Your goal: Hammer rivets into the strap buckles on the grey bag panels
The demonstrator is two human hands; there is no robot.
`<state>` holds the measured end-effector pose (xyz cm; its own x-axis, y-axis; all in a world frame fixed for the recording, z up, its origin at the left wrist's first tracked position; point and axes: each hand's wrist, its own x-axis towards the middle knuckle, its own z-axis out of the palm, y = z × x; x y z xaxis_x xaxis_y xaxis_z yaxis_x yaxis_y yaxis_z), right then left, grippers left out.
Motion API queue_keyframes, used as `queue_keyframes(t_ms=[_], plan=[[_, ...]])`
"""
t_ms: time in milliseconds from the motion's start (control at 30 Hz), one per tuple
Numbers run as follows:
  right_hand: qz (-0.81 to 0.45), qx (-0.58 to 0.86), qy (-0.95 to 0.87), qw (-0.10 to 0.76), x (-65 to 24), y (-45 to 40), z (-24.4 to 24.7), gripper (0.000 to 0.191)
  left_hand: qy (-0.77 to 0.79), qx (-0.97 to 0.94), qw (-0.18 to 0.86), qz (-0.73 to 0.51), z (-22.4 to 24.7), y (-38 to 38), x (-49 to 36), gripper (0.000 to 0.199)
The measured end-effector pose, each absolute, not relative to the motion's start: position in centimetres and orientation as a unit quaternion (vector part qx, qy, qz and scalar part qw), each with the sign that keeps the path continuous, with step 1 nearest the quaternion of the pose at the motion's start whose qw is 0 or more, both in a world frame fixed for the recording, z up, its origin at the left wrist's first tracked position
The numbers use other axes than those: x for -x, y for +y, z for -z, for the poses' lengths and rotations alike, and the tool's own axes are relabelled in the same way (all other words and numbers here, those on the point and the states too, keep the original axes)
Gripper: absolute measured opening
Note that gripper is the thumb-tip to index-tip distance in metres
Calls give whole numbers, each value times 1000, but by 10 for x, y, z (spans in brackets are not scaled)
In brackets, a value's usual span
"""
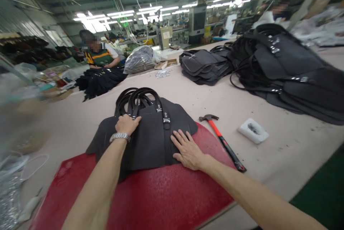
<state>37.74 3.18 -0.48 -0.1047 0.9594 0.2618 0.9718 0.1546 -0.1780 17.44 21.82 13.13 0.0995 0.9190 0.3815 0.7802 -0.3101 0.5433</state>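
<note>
Black bag panels (pixel 150 144) lie stacked in front of me, with looped black handles (pixel 134 95) at their far edge and silver metal fittings where the straps join. My left hand (pixel 126 124), wearing a metal watch, is closed at the base of a handle on the top panel, its fingertips partly hidden. Flat on the right side of the same panel rests my right hand (pixel 188 150), fingers outstretched and holding nothing. A red board (pixel 166 197) is under the panels. To the right lies a claw hammer (pixel 219 133) with a red and black handle.
A white tray (pixel 256 135) of small dark pieces sits beyond the hammer. Piles of black bag panels (pixel 204 65) and bags (pixel 290 65) stand at the back right. Across the table (pixel 172 83) a co-worker (pixel 100 56) is behind a black heap. Plastic bags (pixel 10 194) lie at left.
</note>
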Motion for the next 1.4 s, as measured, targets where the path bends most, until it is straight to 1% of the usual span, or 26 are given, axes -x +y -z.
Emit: queue_keyframes(t_ms=[133, 267, 367, 433, 567, 667, 733, 867, 967, 1000, 1033, 1067, 1133, 1200, 1233, 1300, 1400], plan=[[-14, 658, -740, 139, -385, 11, 2, 71, 594, -753, 87, -268, -122, 212, -193, 37], [-41, 646, -751, 133, -396, -39, 5, 67, 619, -752, 65, -217, -100, 183, -181, 40], [-69, 629, -764, 126, -405, -91, 7, 69, 649, -742, 35, -167, -68, 137, -160, 48], [-85, 619, -772, 117, -411, -124, 7, 68, 671, -731, 18, -121, -46, 99, -147, 51], [-95, 605, -784, 102, -416, -166, 7, 64, 724, -685, 29, -74, -23, 38, -139, 51], [-86, 604, -784, 116, -417, -167, 6, 59, 741, -667, 38, -64, -24, 25, -145, 52], [-68, 611, -775, 145, -419, -156, 4, 52, 740, -668, 38, -68, -26, 29, -149, 52], [2, 696, -688, 207, -436, -119, -5, 38, 725, -681, 51, -93, -28, 38, -147, 58], [13, 799, -575, 176, -461, -93, -10, 35, 731, -663, 63, -151, -32, 36, -139, 61], [4, 823, -544, 163, -469, -85, -10, 35, 736, -645, 82, -188, -35, 34, -138, 59], [-7, 842, -518, 154, -477, -79, -9, 37, 735, -624, 124, -235, -37, 31, -141, 55], [-18, 854, -498, 151, -485, -73, -8, 40, 720, -601, 195, -288, -40, 28, -146, 51], [-38, 866, -474, 154, -498, -65, -4, 45, 635, -551, 392, -374, -44, 21, -166, 44], [-63, 873, -458, 156, -510, -59, 0, 45, 514, -500, 562, -412, -46, 13, -198, 43], [-76, 874, -453, 158, -516, -57, 0, 43, 464, -481, 615, -419, -45, 10, -214, 45], [-102, 871, -452, 162, -527, -54, 0, 37, 401, -459, 662, -436, -39, 7, -245, 48], [-134, 861, -461, 169, -539, -53, -4, 28, 361, -454, 665, -470, -22, 9, -272, 49]])
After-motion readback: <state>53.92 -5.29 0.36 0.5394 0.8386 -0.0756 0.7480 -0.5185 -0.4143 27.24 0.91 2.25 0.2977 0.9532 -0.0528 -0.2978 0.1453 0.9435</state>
